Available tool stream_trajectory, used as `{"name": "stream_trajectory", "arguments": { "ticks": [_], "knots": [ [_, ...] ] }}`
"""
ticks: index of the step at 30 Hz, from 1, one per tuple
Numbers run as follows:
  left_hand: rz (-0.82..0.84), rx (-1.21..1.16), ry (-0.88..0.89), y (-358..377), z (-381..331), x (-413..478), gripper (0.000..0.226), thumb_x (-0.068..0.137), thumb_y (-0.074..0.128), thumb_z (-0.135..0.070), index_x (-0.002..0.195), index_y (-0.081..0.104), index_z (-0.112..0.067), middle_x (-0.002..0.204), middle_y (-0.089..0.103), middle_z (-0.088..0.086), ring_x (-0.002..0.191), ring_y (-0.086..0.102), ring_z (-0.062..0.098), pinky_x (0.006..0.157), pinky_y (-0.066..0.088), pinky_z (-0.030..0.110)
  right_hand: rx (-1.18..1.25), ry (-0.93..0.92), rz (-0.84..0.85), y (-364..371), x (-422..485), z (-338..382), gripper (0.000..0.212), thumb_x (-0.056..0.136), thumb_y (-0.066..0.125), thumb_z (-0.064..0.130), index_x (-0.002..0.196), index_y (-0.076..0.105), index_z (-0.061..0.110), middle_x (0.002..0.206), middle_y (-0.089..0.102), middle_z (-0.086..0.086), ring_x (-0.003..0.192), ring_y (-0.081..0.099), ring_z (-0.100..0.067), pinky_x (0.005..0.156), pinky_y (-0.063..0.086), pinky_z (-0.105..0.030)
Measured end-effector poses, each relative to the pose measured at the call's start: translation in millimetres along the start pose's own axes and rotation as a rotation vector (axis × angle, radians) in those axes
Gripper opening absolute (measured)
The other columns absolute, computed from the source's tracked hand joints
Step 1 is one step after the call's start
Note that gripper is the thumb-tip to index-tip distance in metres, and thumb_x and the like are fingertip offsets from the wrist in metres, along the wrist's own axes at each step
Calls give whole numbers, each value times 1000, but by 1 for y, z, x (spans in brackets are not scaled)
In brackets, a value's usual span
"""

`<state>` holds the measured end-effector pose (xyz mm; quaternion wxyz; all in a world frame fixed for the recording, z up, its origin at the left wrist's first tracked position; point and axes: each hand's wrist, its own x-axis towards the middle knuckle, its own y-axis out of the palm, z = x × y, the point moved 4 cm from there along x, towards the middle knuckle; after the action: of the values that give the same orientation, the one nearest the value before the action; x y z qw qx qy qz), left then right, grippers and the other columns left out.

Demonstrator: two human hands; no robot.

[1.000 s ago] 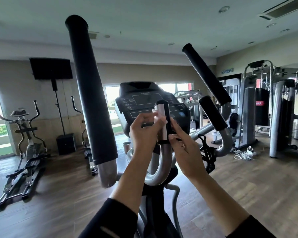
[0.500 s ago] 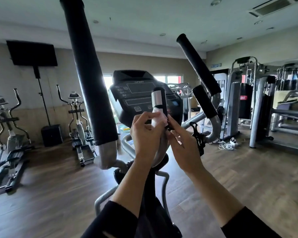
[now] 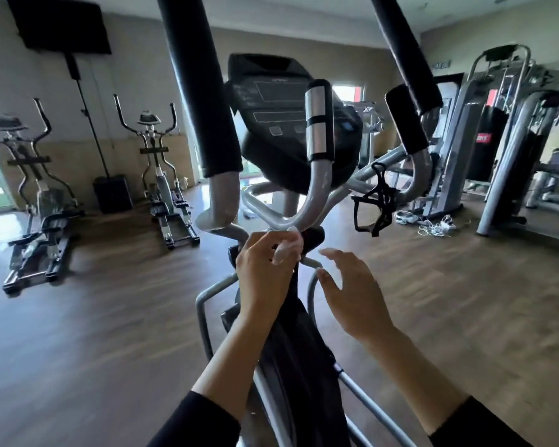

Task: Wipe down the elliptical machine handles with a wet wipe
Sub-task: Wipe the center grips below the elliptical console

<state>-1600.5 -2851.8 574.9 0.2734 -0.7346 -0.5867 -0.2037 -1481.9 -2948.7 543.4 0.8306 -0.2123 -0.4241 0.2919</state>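
The left hand (image 3: 265, 272) pinches a wipe (image 3: 288, 248) at the base of the silver handle (image 3: 318, 179); at its three o'clock, the right hand (image 3: 352, 295) hovers, fingers spread.

- the wet wipe (image 3: 288, 248), centre of the frame, looked thin, pale and crumpled; cloth or paper could not be told.
- the curved handle (image 3: 318, 179) was smooth, glossy silver metal tube.
- the long handle (image 3: 197, 85), upper centre, wore matt black padding.
- the console (image 3: 271, 91) was dull dark plastic.
- the floor (image 3: 94, 317), lower left, was wood-look planks with a soft sheen.
- the sleeve (image 3: 200, 421), bottom edge, was matt black cloth.
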Motion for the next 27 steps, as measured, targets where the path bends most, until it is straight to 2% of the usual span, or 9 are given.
{"name": "stream_trajectory", "arguments": {
  "ticks": [4, 6, 9, 12, 14, 16, 20, 27],
  "knots": [
    [43, 119, -111, -23, 58, -45, 28, 74, 77, -15, 79, 71, -42, 94, 66, -13, 74, 62, 6, 71, 49, 23, -64, 48, 107, 44, -35, -3, 33, 94, 55, 27, 127, 57, 20, 127, 59, 1, 118, 54, -19, 94, 41, -28],
    [42, 173, -147, -39, 82, -65, 28, 73, 77, -13, 79, 72, -40, 93, 67, -12, 71, 60, 2, 71, 51, 26, -76, 60, 187, 70, -53, -1, 33, 95, 55, 28, 127, 58, 21, 129, 58, 1, 120, 53, -19, 97, 41, -30],
    [20, 247, -206, -69, 117, -96, 26, 74, 80, -15, 80, 72, -39, 84, 64, -16, 69, 58, -5, 70, 49, 21, -74, 82, 317, 115, -81, 4, 32, 95, 53, 29, 126, 58, 21, 130, 57, 1, 118, 52, -22, 97, 41, -34],
    [-10, 323, -282, -107, 154, -124, 21, 76, 76, -13, 81, 74, -34, 81, 64, -14, 72, 62, 0, 72, 51, 21, -73, 58, 446, 164, -105, 16, 31, 95, 51, 30, 124, 58, 20, 128, 58, -2, 115, 53, -24, 96, 42, -35],
    [-34, 402, -349, -135, 178, -138, 17, 77, 76, -16, 81, 74, -33, 81, 64, -10, 73, 63, 2, 72, 49, 16, -69, 30, 530, 197, -117, 30, 34, 96, 50, 31, 127, 57, 19, 130, 57, -2, 117, 52, -23, 98, 40, -34],
    [-68, 461, -413, -164, 201, -149, 17, 76, 77, -16, 81, 74, -31, 80, 63, -8, 73, 64, 3, 72, 51, 20, -59, 2, 608, 231, -126, 48, 36, 96, 50, 32, 129, 55, 19, 133, 55, -3, 120, 51, -24, 100, 39, -34],
    [-156, 501, -532, -223, 244, -160, 19, 74, 79, -13, 81, 74, -30, 82, 63, -6, 74, 67, 5, 73, 56, 28, -72, -74, 746, 297, -136, 87, 37, 96, 48, 35, 130, 53, 22, 134, 53, 0, 121, 50, -23, 101, 39, -35],
    [-223, 658, -638, -329, 329, -123, 19, 74, 78, -14, 87, 75, -27, 85, 64, -3, 77, 66, 14, 74, 49, 24, -66, -196, 863, 429, -119, 164, 34, 97, 46, 38, 128, 52, 27, 131, 53, 5, 121, 49, -19, 98, 37, -32]
  ]
}}
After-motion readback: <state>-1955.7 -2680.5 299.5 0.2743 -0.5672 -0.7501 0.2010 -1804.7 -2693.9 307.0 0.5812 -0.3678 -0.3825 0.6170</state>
